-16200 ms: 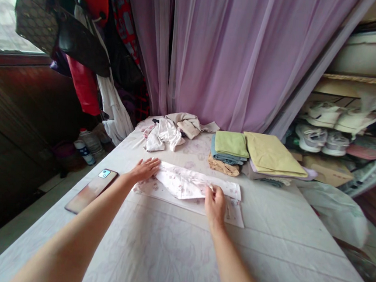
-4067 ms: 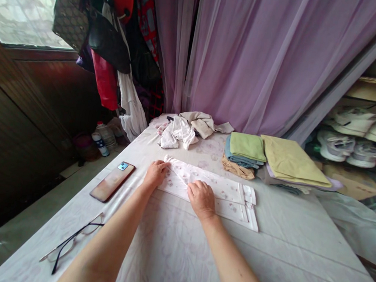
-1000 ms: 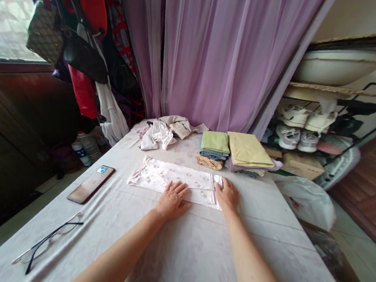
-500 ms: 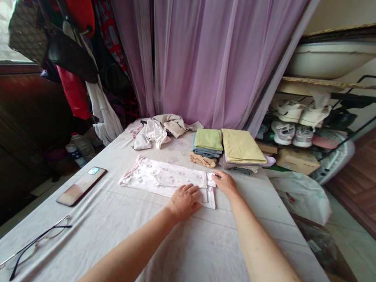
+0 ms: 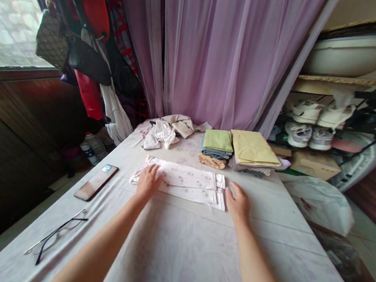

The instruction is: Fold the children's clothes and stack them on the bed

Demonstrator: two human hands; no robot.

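Lying near garment (image 5: 188,176): phone (image 5: 96,183), folded stacks (image 5: 218,141).

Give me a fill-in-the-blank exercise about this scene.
1. The hand over the patterned white garment is the ____ one.
2. Lying nearer the camera than the smartphone is a pair of ____.
3. The top cloth in the stack left of the folded yellow cloth is coloured ____.
Missing words: left; eyeglasses; green.

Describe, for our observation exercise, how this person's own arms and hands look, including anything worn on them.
The left hand and right hand are ungloved. The left forearm and right forearm show no sleeves; no watch, bracelet or ring can be made out.
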